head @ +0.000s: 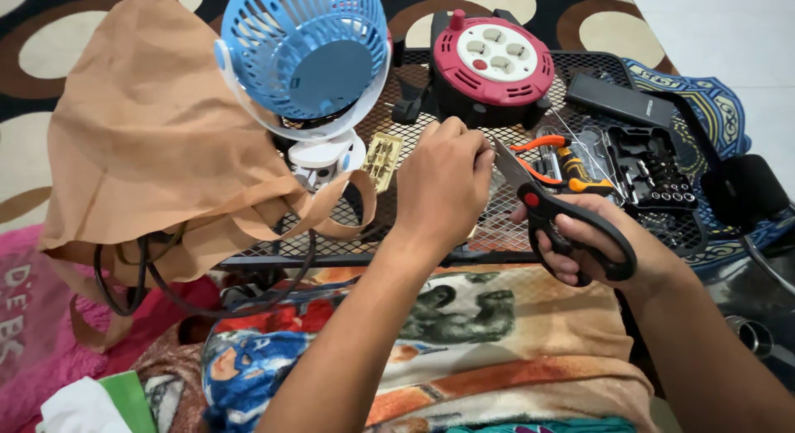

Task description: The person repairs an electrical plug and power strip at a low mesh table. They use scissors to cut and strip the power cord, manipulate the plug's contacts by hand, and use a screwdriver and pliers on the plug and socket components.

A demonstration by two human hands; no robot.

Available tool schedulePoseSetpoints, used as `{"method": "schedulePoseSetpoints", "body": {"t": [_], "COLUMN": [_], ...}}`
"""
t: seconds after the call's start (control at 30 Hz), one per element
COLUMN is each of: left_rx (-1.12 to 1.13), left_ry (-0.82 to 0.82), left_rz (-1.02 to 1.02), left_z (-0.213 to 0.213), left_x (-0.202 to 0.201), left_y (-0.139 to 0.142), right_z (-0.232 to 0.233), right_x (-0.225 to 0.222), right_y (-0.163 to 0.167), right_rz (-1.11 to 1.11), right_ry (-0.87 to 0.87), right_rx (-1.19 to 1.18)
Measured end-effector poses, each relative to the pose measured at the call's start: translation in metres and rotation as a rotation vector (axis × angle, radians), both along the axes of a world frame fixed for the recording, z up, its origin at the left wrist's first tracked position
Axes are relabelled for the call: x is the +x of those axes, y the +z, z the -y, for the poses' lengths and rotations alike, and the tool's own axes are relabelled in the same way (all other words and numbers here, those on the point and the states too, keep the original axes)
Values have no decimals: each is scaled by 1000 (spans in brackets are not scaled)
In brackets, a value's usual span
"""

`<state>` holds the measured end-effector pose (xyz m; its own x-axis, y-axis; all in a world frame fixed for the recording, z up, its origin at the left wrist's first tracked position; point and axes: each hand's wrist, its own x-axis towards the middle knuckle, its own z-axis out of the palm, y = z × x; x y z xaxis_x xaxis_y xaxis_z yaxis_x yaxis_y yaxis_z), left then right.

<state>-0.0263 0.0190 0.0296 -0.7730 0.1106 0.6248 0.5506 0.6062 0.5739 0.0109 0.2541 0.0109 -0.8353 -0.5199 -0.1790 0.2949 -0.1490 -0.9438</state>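
Your left hand [443, 180] pinches something hidden; your right hand [592, 247] grasps scissors [542, 205], blades pointing up-left toward it.

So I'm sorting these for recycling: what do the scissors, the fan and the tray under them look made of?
Scissors: bare grey metal blades, glossy black plastic-looking handles, held in the right hand. Fan: smooth blue and white moulded plastic grille. Tray: black wire mesh, probably coated metal.
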Motion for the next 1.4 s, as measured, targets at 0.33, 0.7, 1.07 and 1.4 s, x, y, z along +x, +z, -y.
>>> {"method": "schedulePoseSetpoints", "body": {"t": [0.33,0.7,1.07,1.4], "left_rx": [-351,-494,34,138], "left_ry": [-4,-8,-10,-41], "left_rz": [-305,-518,-98,60], "left_z": [-5,3,2,14], "left_x": [4,2,7,-1], "left_y": [8,6,-3,-9], "right_z": [-11,1,10,18], "right_x": [-2,-7,1,0], "right_y": [-4,1,5,-2], "right_rz": [-45,-82,-104,-117], "right_ry": [-3,-14,-94,-50], "right_rx": [37,142,242,209]}}
